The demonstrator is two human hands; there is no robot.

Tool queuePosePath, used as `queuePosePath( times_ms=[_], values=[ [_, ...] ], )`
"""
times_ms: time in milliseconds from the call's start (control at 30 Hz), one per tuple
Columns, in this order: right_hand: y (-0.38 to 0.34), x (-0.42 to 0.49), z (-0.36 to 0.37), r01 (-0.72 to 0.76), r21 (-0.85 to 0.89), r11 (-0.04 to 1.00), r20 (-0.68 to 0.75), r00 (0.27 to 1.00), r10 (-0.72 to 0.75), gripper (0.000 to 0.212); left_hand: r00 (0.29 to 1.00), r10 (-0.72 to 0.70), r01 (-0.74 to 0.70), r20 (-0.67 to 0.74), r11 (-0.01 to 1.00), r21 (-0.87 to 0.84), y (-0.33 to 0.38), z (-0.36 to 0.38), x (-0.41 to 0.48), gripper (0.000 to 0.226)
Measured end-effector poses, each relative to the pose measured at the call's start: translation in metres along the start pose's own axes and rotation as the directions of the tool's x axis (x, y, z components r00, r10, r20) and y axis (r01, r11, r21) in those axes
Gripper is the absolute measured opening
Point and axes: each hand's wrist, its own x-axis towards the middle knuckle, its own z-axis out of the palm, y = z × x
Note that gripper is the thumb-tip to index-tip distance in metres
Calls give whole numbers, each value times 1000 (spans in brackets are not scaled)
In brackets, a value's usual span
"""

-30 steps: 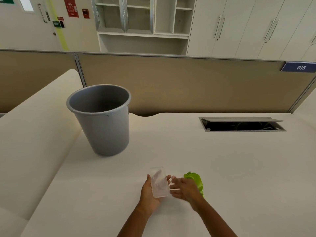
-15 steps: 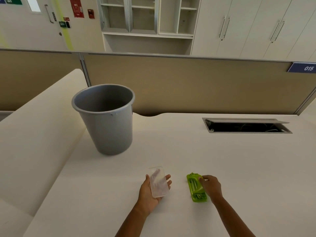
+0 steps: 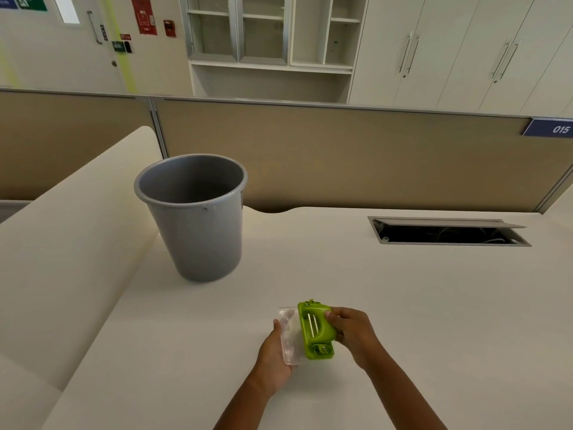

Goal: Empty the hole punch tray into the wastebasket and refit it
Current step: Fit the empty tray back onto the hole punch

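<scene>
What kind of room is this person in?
Most likely an office: a tan cubicle partition with a blue number sign reading 015 runs behind the white desk, and tall white storage cupboards line the back wall.

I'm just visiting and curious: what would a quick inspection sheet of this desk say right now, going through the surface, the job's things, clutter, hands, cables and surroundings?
Surface: pale desk, with an open slot set into it at the far right.
Job's things: green hole punch held underside up against the clear tray; whether the tray is clipped on cannot be told. Grey wastebasket stands upright on the desk at the far left.
Clutter: nothing seen.
Hands: left hand holds the tray; right hand holds the hole punch.
Cables: faint wires show inside the slot, too dark to make out.
Surroundings: tan partition with a "015" sign, shelves, cupboards and a door behind.
</scene>
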Motion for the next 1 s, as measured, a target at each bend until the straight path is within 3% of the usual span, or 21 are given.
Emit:
queuePosePath(
  times_ms=[200,667,1000],
  values=[
    [1,-8,22,7,20,1000,59,998,-8,22,1000,8,-8,11,1000,8,-2,2,-2,46],
    [3,-15,32,29,7,1000,21,999,-29,16,999,6,-5,-52,999,36,-2,1,-1,46],
    [6,-18,33,79,-108,991,34,997,-75,18,989,151,-151,11,979,134,10,-5,3,39]
  ],
)
